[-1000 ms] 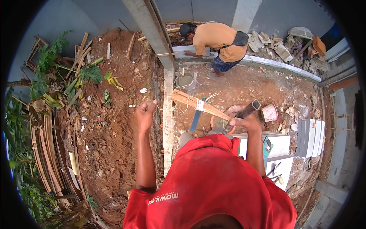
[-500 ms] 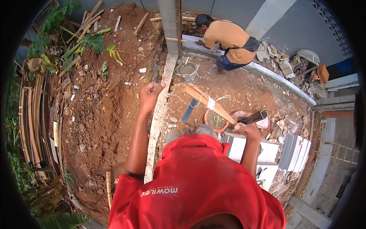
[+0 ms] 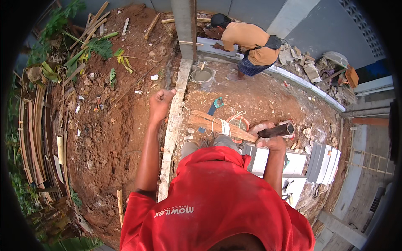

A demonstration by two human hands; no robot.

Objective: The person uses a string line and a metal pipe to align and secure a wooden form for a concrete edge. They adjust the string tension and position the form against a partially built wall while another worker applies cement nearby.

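Several turns of white cord [image 3: 225, 127] done round wooden stick [image 3: 241, 132], three o'clock, loops left loose; right hand [image 3: 273, 142], four o'clock, grasping stick, dark tool [image 3: 272, 131]; left hand [image 3: 161, 102], ten o'clock, clenched, contents unclear

White lettering [image 3: 174, 211], a bold line with a smaller one, marks the red shirt [image 3: 226, 196], wearer-side of the right hand's [image 3: 274, 141] grip.

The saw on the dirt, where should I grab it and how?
Probably take the saw by its teal handle, reaching down from above at the far end. The handle is a rounded loop lying uncovered, while the blade points back toward the person and the wooden stick crosses over it in this view.
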